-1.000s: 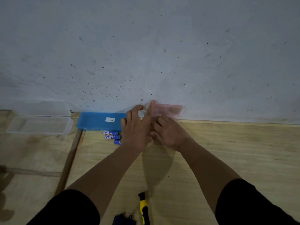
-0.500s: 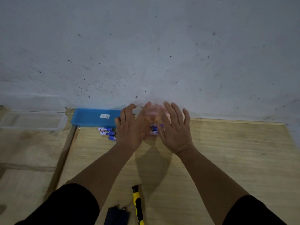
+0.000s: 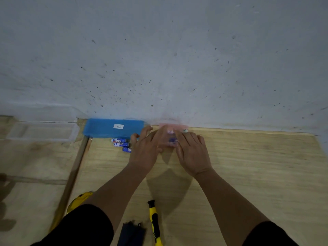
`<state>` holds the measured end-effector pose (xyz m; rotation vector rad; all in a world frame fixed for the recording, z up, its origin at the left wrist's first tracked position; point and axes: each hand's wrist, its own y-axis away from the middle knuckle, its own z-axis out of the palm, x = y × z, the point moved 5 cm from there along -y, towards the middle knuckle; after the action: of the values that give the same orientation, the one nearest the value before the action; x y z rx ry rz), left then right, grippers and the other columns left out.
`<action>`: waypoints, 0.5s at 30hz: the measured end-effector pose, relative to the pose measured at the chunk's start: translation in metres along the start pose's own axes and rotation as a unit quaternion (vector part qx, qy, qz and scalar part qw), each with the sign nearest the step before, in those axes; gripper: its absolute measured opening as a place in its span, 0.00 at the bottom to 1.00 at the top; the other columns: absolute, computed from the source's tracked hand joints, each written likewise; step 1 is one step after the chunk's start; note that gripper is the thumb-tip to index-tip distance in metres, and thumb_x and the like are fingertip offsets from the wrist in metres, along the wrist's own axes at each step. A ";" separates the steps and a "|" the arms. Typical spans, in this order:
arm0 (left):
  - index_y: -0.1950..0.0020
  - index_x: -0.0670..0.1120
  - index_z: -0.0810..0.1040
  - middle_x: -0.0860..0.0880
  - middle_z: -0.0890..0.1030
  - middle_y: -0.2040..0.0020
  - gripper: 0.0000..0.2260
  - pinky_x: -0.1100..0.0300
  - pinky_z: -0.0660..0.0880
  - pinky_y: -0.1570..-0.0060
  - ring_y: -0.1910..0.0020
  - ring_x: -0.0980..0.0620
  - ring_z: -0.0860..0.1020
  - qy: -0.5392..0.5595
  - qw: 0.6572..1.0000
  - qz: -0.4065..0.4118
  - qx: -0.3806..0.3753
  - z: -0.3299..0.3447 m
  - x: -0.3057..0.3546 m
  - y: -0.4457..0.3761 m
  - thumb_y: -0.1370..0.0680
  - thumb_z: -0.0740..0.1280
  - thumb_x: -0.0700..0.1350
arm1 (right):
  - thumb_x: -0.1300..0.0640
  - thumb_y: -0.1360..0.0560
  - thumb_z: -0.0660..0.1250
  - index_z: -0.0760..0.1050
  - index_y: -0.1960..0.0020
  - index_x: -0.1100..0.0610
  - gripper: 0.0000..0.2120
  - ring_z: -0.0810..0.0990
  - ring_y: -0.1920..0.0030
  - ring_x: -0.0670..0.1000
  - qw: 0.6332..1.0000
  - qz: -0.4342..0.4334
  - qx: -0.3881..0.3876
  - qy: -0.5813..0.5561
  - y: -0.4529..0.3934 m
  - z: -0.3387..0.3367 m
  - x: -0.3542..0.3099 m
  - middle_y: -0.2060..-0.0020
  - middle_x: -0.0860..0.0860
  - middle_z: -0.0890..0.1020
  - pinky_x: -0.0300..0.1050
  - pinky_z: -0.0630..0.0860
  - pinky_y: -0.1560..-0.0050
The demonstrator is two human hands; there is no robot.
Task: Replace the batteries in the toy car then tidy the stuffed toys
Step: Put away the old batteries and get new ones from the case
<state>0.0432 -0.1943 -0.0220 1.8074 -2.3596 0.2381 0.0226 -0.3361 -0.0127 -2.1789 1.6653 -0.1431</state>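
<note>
A small translucent pink box point(image 3: 174, 126) sits on the wooden floor against the grey wall. My left hand point(image 3: 145, 150) and my right hand point(image 3: 191, 151) grip it from either side, and some fingertips show blurred through the pink plastic. A blue battery shows faintly inside it. Three loose blue batteries point(image 3: 120, 144) lie just left of my left hand. A yellow part of the toy car point(image 3: 79, 199) peeks out behind my left forearm. No stuffed toys are in view.
A blue box point(image 3: 103, 127) with a white label lies against the wall, a clear plastic box point(image 3: 42, 132) further left. A yellow-and-black screwdriver point(image 3: 154, 222) and a dark cover piece point(image 3: 132, 234) lie near me. A wooden strip point(image 3: 74, 176) runs along the floor at left.
One second ago the pink lid stood up against the wall. Half a second ago both hands were spread open; now they have closed in on the pink box, which lies lower.
</note>
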 end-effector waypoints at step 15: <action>0.30 0.52 0.68 0.51 0.72 0.32 0.35 0.44 0.66 0.43 0.32 0.49 0.65 -0.055 0.996 -0.048 0.044 -0.048 -0.075 0.024 0.35 0.77 0.54 | 0.52 0.26 0.58 0.71 0.36 0.58 0.21 0.77 0.56 0.57 0.992 -0.120 0.029 0.008 -0.039 -0.002 -0.063 0.55 0.55 0.80 0.50 0.70 0.57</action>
<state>0.0406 -0.1071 0.0076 2.0163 -2.3610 0.2399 0.0392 -0.2684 0.0135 -2.3322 1.3837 -0.2708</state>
